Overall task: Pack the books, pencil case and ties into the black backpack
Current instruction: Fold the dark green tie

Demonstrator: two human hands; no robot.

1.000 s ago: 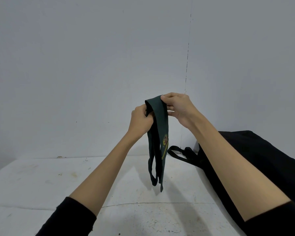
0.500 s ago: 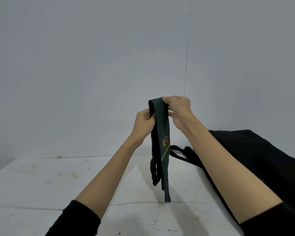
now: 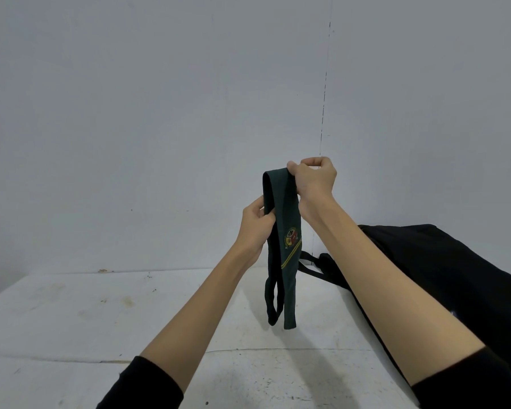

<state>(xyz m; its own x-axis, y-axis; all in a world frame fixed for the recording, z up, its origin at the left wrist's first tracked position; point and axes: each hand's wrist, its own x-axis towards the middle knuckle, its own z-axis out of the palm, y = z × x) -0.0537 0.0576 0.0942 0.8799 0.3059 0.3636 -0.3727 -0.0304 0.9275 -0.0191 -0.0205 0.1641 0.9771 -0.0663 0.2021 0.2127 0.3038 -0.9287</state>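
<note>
Pinching the folded green tie [image 3: 283, 214], both the left hand [image 3: 255, 228] and the right hand [image 3: 314, 181] held it above the table [image 3: 101, 320]. The black backpack [image 3: 455, 276] lay at the right edge, cut off by the frame

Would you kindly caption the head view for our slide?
Both hands, left and right, hold a folded green tie above the table, black backpack alongside.

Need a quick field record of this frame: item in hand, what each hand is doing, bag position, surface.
item: green tie, folded over, crest and yellow stripes facing the camera
right hand: pinches the fold at the top
left hand: grips the hanging strands lower down
tie ends: hang free above the table, not touching it
backpack: black, lying on the table to the right, strap trailing toward the tie
opening of backpack: not visible
table: white, scuffed, stained
books, pencil case: not in view
</note>
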